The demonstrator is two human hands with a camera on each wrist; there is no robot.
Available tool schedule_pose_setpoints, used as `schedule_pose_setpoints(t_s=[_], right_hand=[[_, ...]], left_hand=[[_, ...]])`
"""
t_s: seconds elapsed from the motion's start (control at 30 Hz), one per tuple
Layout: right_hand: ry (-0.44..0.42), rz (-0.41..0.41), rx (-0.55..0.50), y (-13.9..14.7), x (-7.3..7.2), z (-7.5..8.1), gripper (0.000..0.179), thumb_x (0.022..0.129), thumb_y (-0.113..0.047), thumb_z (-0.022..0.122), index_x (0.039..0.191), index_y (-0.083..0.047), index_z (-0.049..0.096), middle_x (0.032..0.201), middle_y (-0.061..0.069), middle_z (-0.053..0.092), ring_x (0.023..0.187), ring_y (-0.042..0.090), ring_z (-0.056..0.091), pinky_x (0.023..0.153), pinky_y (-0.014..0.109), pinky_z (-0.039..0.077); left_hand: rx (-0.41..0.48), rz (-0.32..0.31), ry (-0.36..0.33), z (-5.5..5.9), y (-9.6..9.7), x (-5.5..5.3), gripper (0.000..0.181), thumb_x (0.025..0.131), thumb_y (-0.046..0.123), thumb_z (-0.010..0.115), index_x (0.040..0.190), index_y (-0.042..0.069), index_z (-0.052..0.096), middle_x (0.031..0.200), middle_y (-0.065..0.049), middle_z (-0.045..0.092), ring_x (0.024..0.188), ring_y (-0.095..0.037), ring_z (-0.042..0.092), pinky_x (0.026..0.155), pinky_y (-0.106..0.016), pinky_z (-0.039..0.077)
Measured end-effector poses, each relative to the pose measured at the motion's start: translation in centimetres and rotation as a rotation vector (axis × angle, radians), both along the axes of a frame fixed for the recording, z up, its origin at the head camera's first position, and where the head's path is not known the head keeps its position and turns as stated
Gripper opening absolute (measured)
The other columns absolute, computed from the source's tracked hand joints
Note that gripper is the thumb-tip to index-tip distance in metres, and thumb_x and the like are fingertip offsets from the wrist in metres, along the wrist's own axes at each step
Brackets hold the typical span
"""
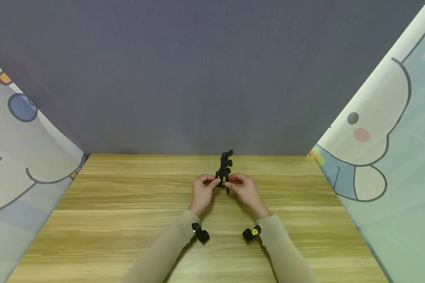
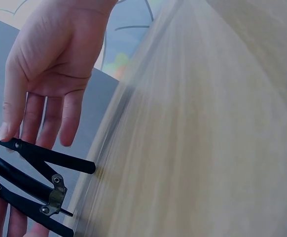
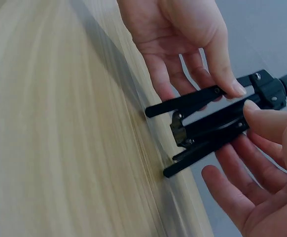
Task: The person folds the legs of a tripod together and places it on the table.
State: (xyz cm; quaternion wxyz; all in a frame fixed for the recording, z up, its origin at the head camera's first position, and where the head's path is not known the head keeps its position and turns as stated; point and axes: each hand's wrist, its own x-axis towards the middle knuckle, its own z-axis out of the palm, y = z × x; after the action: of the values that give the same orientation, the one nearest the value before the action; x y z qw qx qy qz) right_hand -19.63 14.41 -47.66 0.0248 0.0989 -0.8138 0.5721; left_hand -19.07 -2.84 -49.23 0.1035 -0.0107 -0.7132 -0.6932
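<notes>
A small black tripod (image 1: pixel 224 162) stands upright between my two hands near the far side of the table, its legs partly spread. My left hand (image 1: pixel 202 192) pinches one leg between thumb and fingers. On the other side, my right hand (image 1: pixel 246 190) pinches another leg the same way. The right wrist view shows both thumbs on the tripod legs (image 3: pixel 183 102) and a metal brace (image 3: pixel 178 129) joining the legs. In the left wrist view the brace (image 2: pixel 56 196) also shows between the legs. Whether the feet touch the table I cannot tell.
The wood-grain table (image 1: pixel 127 236) ends at a dark grey panel (image 1: pixel 198 78) behind the tripod. Cartoon-printed cloths flank it on the left (image 1: pixel 32 157) and right (image 1: pixel 392 196). A small black device (image 1: pixel 200 232) sits on the left wrist, another (image 1: pixel 251 232) on the right.
</notes>
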Motion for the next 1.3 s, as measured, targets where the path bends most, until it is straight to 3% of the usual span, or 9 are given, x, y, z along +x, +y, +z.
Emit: schedule_pose_setpoints(t_s=[0.4,0.77,1.03,1.3], right_hand=[[0.041,-0.062,0.005,-1.1,0.5,0.1,0.008,0.09,-0.009,0.076,0.093,-0.002,0.073,0.089,0.007,0.07,0.08,0.019,0.067,0.064,0.029,0.057],[0.182,-0.078,0.017,-1.4,0.5,-0.3,0.007,0.09,-0.005,0.074,0.084,-0.004,0.069,0.08,0.004,0.068,0.068,0.015,0.062,0.056,0.026,0.051],[0.094,-0.136,-0.028,-1.8,0.8,-0.2,0.008,0.09,-0.007,0.075,0.083,-0.004,0.071,0.08,0.007,0.068,0.065,0.02,0.063,0.056,0.027,0.053],[0.041,-0.146,-0.081,-1.6,0.8,-0.6,0.007,0.089,-0.011,0.077,0.087,-0.004,0.075,0.09,0.008,0.07,0.073,0.024,0.068,0.061,0.027,0.056]], left_hand=[[-0.002,-0.011,0.004,0.3,0.0,0.3,0.012,0.09,0.009,0.076,0.094,-0.002,0.073,0.097,-0.011,0.069,0.088,-0.023,0.068,0.074,-0.029,0.056],[-0.026,-0.004,0.021,0.4,0.0,0.2,0.008,0.089,0.009,0.077,0.089,0.002,0.074,0.093,-0.008,0.068,0.086,-0.019,0.067,0.073,-0.028,0.055],[-0.034,-0.009,0.015,0.4,0.0,0.4,0.008,0.089,0.013,0.077,0.089,0.005,0.074,0.093,-0.006,0.068,0.086,-0.019,0.066,0.073,-0.028,0.055],[-0.016,-0.022,0.006,0.1,-0.1,0.5,0.016,0.088,0.01,0.077,0.097,-0.003,0.074,0.101,-0.017,0.068,0.093,-0.03,0.068,0.078,-0.034,0.056]])
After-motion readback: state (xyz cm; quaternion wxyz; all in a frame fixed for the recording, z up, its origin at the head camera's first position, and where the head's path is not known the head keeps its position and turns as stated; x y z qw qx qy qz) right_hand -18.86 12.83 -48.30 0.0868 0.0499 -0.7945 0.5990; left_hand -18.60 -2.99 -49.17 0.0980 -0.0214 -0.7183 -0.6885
